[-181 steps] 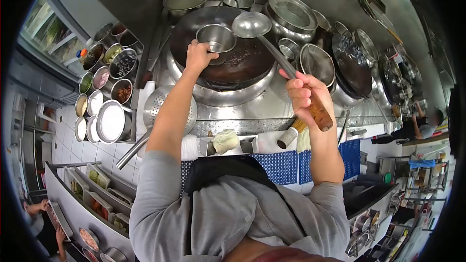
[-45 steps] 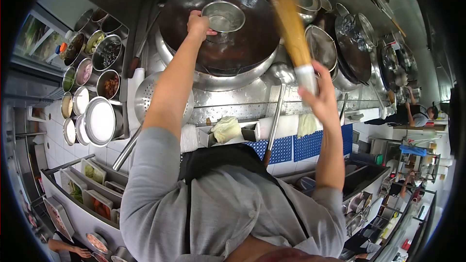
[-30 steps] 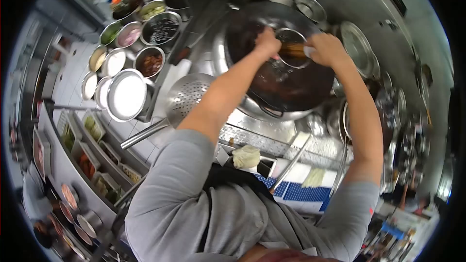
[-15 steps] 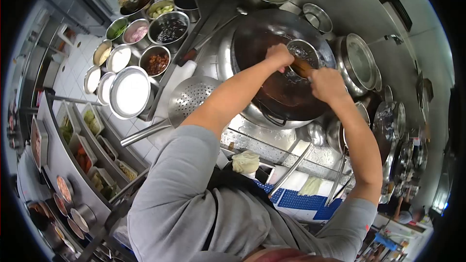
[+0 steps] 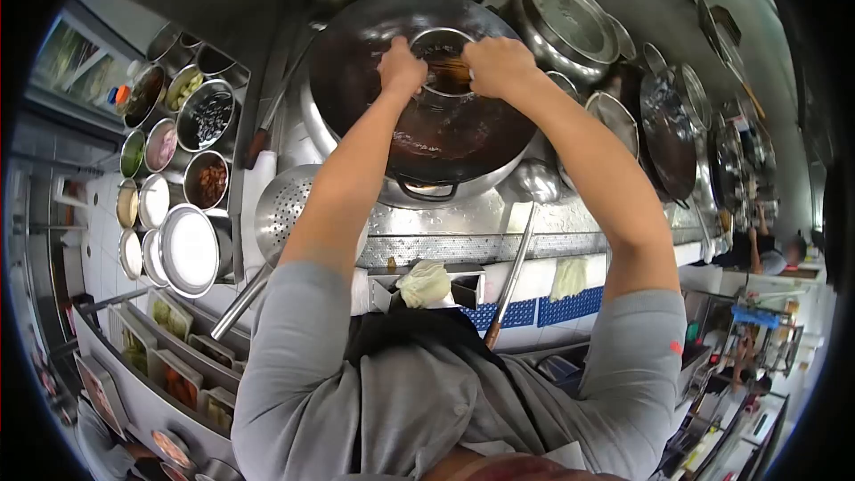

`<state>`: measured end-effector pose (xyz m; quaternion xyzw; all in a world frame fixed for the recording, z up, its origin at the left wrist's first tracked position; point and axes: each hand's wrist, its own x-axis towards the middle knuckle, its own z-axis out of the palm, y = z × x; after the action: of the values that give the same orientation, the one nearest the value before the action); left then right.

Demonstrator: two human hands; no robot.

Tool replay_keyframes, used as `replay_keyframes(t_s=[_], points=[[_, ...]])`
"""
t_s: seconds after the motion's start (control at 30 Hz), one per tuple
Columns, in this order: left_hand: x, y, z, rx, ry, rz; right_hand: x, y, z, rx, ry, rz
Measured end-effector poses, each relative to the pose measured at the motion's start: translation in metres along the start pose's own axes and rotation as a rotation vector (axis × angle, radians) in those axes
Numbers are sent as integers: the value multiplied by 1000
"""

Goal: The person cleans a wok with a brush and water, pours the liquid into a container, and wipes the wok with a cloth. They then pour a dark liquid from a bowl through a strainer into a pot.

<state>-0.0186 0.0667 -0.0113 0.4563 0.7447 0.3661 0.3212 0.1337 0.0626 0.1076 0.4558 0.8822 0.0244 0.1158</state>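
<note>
A round metal pot (image 5: 436, 34) sits inside the large dark wok (image 5: 356, 27) on the stove. My left hand (image 5: 403, 69) is closed on the pot's left rim. Closed around a bamboo wok brush (image 5: 449, 71), my right hand (image 5: 500, 67) is at the pot's right side. The brush's bristles reach into the pot, and my fingers hide its grip end. Reddish-brown wet marks show on the wok's near wall.
Left of the stove hangs a perforated strainer (image 5: 283, 205), beyond it several ingredient bowls (image 5: 191, 249). Lidded pots (image 5: 570, 18) stand at the right. A long-handled tool (image 5: 514, 276) and a crumpled cloth (image 5: 425, 285) lie along the front edge.
My view has turned, so the wok now appears further left and higher. Both hands remain at the pot, with the brush still in my right hand.
</note>
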Motion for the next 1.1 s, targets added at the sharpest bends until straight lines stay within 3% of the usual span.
replay_keyframes(t_s=[0.1,0.13,0.17,0.23,0.3,0.37,0.43,0.47,0.5,0.57,0.67,0.7,0.77,0.83,0.9,0.97,1.0,1.03,1.1], points=[[4,-3,-4,149,-94,-43,-5,-14,-7,30,-75,-19],[20,-7,-4,256,-100,34,-10,-17,-9,42,-109,-44],[49,-35,15,431,118,363,-10,-15,-11,69,-110,-23],[45,-23,0,356,-78,310,-1,-4,-16,125,-97,22],[0,-7,-1,-101,-52,-74,6,-5,-12,57,-50,107],[-12,-22,19,-161,-99,-195,-1,-18,-12,36,-85,104],[0,-10,-22,155,-313,-84,-11,-24,-15,-11,-132,-60],[19,-25,-9,245,-70,30,-18,-27,-15,-39,-160,-147],[13,-8,-19,318,-32,98,-20,-27,-18,-112,-118,-169],[47,-28,-2,411,-15,423,-28,-34,-16,-243,-44,-220],[36,-26,-15,160,-261,218,-25,-44,-26,-222,-35,-198],[19,-27,-14,48,-191,111,-25,-47,-23,-153,-61,-174],[-14,-21,-12,-164,-34,-89,-9,-30,-17,66,-19,70],[-34,-14,-3,-249,38,-280,-6,-22,-32,394,-226,360],[-14,-25,-12,-152,-186,-242,-5,-21,-24,289,-118,183],[18,-29,-16,263,-9,15,-20,-38,-37,202,-75,59],[29,-34,-12,374,78,253,-23,-50,-38,95,-44,-30],[35,-29,-13,349,21,246,-23,-55,-36,-11,-19,-120],[40,-25,-13,319,-113,222,-19,-51,-32,1,-19,36]])
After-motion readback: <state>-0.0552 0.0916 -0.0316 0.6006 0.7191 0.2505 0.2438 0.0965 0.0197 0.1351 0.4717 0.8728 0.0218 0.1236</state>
